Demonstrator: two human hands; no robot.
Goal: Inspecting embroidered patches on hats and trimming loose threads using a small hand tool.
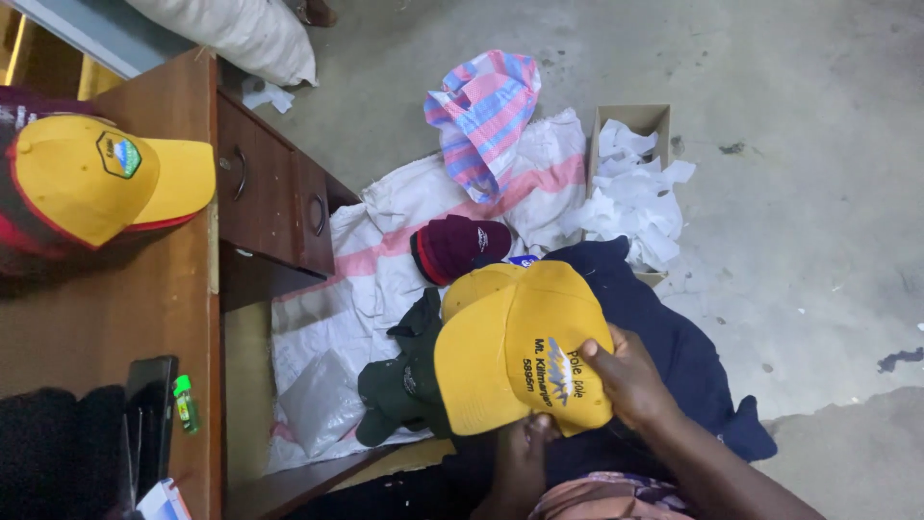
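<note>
The right hand (pixel 630 380) held a yellow fabric cap with embroidered front panel (pixel 520 347) over the person's lap, thumb pressed on the panel beside the stitched emblem, its grip closed on the cap's edge. The left hand (pixel 527 443) met the same cap from below, fingers tucked under the rim; how tightly that grip was closed could not be told. Just left of the cap lay dark green caps (pixel 399 376), touching it, and above it a maroon cap (pixel 457 246), both on a white woven sack with a pink stripe (pixel 385 241) spread on the floor. A pink-and-blue striped bag (pixel 486 116) rested at the sack's far end. A small cardboard box (pixel 630 120) beside it held crumpled white paper (pixel 635 193). On the brown wooden worktop (pixel 115 308) stood a second yellow cap with a hexagonal badge (pixel 96 173), a black phone (pixel 149 404) and a small green lighter (pixel 185 403). The floor (pixel 799 193) was grey, stained concrete.
</note>
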